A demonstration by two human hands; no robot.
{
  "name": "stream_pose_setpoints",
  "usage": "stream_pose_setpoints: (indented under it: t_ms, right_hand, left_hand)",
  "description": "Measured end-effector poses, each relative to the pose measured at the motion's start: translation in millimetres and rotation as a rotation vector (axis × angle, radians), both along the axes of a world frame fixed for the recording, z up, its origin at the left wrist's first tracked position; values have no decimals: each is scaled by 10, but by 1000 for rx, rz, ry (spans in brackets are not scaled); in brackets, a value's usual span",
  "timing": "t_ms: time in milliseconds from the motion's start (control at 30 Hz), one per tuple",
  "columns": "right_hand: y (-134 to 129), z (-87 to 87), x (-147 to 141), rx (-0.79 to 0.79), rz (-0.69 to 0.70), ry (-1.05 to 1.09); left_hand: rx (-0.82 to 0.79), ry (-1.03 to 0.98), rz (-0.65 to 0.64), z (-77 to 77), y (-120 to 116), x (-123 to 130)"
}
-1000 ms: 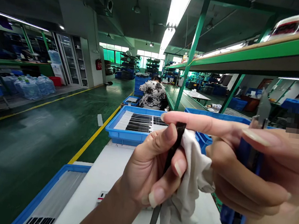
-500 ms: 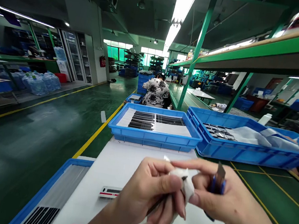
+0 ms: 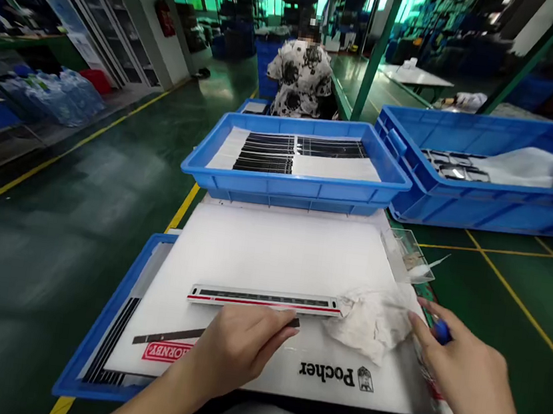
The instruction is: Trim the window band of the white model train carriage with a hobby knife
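Observation:
My left hand point(image 3: 245, 337) is closed, pinching a thin dark strip point(image 3: 167, 336) that runs out left of the wrist over the white board point(image 3: 292, 242). The strip's other end shows past my fingertips. Just beyond lies a white train carriage side point(image 3: 265, 298) with a red stripe and dark windows. A crumpled white cloth point(image 3: 370, 323) lies at its right end. My right hand point(image 3: 459, 364) is at the board's right edge, fingers curled around a blue-handled tool point(image 3: 441, 331), mostly hidden. Its thumb tip is by the cloth's edge; whether it touches the cloth I cannot tell.
A blue tray point(image 3: 299, 186) of dark strips on white sheets stands behind the board. Larger blue bins point(image 3: 498, 207) stand to the right, another tray point(image 3: 67, 369) at lower left. A small clear box point(image 3: 409, 250) sits at the board's right edge. A person point(image 3: 302, 76) sits ahead.
My hands have parted and come down to the board. The cloth, earlier wrapped between my fingers, now lies on the board. My left hand keeps the dark strip. The view has tilted downward.

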State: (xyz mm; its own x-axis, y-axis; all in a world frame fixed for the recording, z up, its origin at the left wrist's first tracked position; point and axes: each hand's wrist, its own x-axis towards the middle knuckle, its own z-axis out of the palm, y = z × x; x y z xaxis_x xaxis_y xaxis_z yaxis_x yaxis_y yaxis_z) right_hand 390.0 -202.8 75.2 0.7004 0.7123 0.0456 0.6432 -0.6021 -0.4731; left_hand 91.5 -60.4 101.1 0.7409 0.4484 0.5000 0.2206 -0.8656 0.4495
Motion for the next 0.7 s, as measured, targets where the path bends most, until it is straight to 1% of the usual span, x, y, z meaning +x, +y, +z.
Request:
stream_pose_setpoints:
  t_ms: [67, 100, 133, 167, 200, 300, 400, 467, 533, 600, 700]
  right_hand:
    - [2, -7, -195, 73, 47, 90]
    - [19, -8, -347, 133, 107, 166]
    - [49, -15, -519, 261, 178, 360]
    - [90, -33, -701, 358, 231, 539]
    - [136, -64, -881, 380, 273, 595]
    - [265, -212, -1349, 407, 393, 650]
    - [318, -353, -1672, 423, 454, 629]
    - [319, -406, -1815, 441, 463, 561]
    - [313, -433, -1903, 472, 468, 469]
    - [316, -452, -1939, 516, 482, 366]
    - [349, -484, -1923, 603, 513, 173]
  left_hand:
    - [9, -15, -7, 36, 47, 114]
    - [-7, -44, 11, 76, 54, 181]
    - [-25, -89, 44, 127, 53, 251]
    - [-39, -134, 92, 185, 48, 320]
    - [-40, -177, 159, 244, 41, 388]
    - [-19, -265, 360, 380, 43, 569]
    - [-28, -315, 483, 400, 119, 715]
    - [-31, -376, 559, 365, 209, 784]
    - [-75, -430, 634, 332, 315, 818]
    - [-168, -461, 684, 324, 421, 812]
    - [-353, -482, 750, 346, 555, 737]
